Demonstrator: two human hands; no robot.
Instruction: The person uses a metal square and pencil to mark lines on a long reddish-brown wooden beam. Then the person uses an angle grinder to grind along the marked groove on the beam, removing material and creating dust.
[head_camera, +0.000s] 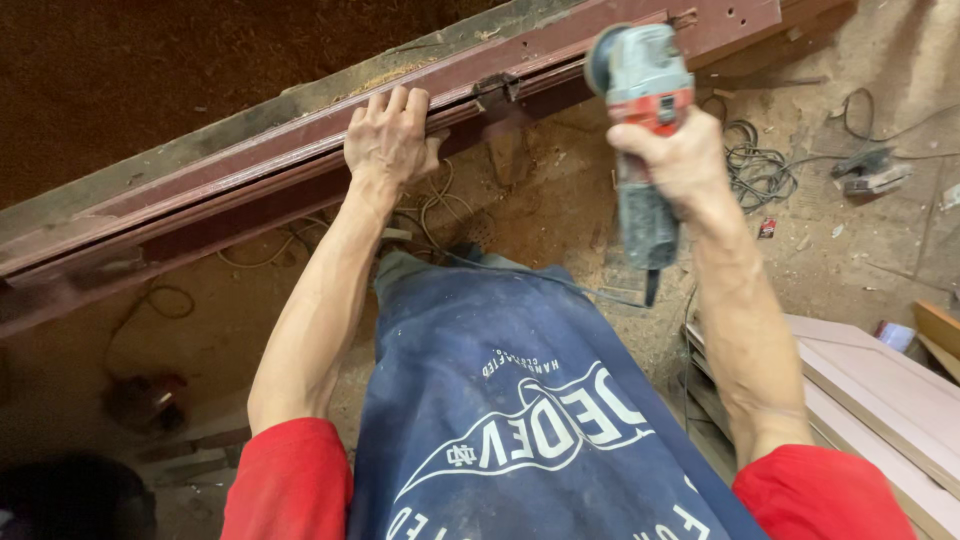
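Observation:
A long dark red wooden frame piece (250, 160) runs diagonally across the top, its top edge worn and dusty. My left hand (388, 140) grips its near edge, fingers curled over the moulding, next to a small metal hinge (497, 92). My right hand (672, 160) holds a grey and red angle grinder (640, 110) upright, its disc end close to the frame's right part. The grinder's cord hangs down from its tail. I wear a blue apron (520, 410) and red sleeves.
The floor is covered in sawdust. Coiled cables (755, 165) and another power tool (870, 172) lie at the right. Pale wooden panels (880, 390) are stacked at the lower right. Loose cords (160, 300) trail under the frame at the left.

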